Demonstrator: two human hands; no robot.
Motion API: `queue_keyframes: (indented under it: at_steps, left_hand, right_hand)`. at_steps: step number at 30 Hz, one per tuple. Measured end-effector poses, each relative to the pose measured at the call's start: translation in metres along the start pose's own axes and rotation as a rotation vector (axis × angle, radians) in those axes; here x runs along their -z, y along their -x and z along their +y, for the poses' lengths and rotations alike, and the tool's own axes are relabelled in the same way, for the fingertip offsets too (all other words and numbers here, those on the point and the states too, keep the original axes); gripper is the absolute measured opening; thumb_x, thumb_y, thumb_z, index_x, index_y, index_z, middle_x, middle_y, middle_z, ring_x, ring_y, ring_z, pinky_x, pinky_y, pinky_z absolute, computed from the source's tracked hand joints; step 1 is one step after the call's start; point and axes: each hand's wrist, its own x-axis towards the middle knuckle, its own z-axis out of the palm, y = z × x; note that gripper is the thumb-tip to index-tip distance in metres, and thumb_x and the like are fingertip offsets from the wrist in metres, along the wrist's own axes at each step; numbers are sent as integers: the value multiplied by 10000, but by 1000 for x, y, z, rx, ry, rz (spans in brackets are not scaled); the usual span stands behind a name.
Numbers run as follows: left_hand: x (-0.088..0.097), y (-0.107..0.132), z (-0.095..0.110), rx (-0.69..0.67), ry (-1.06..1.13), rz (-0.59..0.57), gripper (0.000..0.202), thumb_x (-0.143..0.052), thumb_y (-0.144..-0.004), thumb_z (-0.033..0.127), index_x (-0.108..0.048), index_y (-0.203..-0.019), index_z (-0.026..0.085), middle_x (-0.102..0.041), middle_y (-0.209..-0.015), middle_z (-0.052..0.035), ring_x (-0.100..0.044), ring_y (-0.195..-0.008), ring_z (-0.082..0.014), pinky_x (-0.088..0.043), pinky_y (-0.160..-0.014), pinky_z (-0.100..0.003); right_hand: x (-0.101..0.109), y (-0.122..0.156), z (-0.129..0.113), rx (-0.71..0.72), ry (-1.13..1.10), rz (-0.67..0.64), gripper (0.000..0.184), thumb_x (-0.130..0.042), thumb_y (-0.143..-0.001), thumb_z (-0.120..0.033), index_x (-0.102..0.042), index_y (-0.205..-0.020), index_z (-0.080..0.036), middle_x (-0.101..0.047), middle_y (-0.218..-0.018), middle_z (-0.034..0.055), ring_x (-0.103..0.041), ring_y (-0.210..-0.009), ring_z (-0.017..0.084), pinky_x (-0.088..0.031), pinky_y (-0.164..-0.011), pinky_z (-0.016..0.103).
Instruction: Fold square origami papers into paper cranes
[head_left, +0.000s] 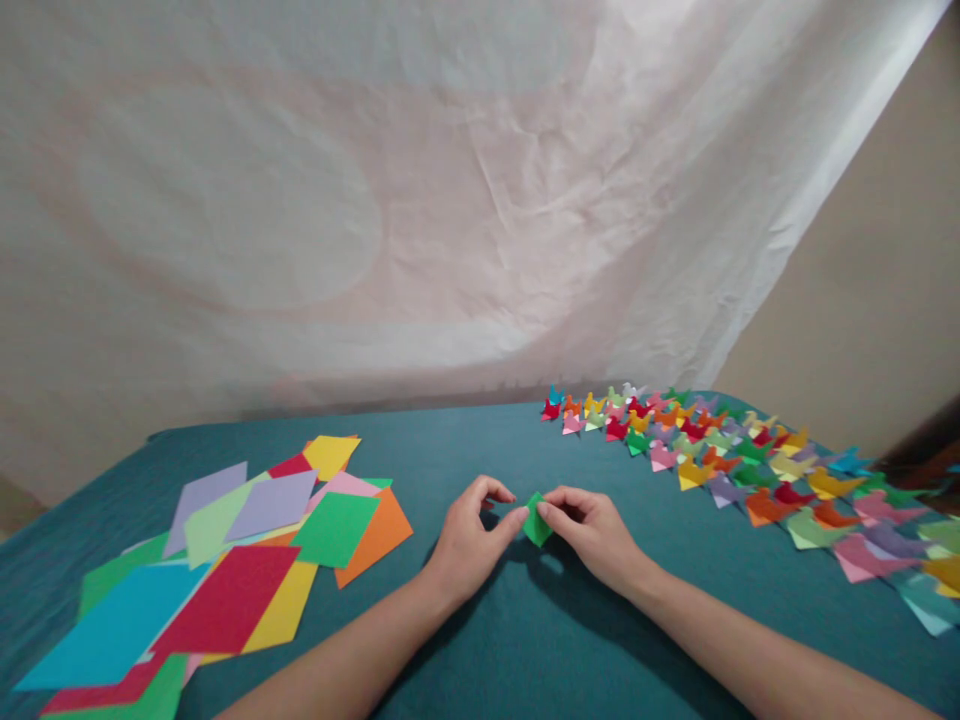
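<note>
A small folded piece of green paper [538,524] is held up between both hands, just above the middle of the table. My left hand [478,530] pinches its left edge with thumb and fingertips. On the other side, my right hand [589,522] grips the paper's right edge between thumb and forefinger. The paper looks like a narrow diamond, and fingertips cover part of its sides. Both forearms reach in from the bottom of the view.
Loose coloured paper sheets, among them a red sheet [229,600] and a blue sheet [112,625], overlap at the left. Rows of small folded paper birds [697,472] stand along the right. A teal cloth [465,660] covers the table; a pale sheet [420,200] hangs behind.
</note>
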Motion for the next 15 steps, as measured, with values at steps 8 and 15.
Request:
queue_keyframes:
  at_steps: [8,15]
  left_hand:
    - [-5,-2,-8,51,106,-89,140,-580,-795,222,-512,-904,167,-585,-763,6,-567,-727,-136,-428,-694,-255]
    - [-5,-2,-13,11,55,-90,123,-551,-813,220,-531,-923,168,-583,-779,4,-559,-740,-134,-426,-703,-248]
  right_hand:
    - [-1,0,5,-28,36,-42,251,-580,-787,-358,-669,-770,-124,-594,-632,3,-496,-568,116,-396,-554,230]
    - [-1,-1,2,44,109,-46,230,-530,-830,-334,-653,-816,-140,-626,-722,20,-537,-650,137,-428,-607,247]
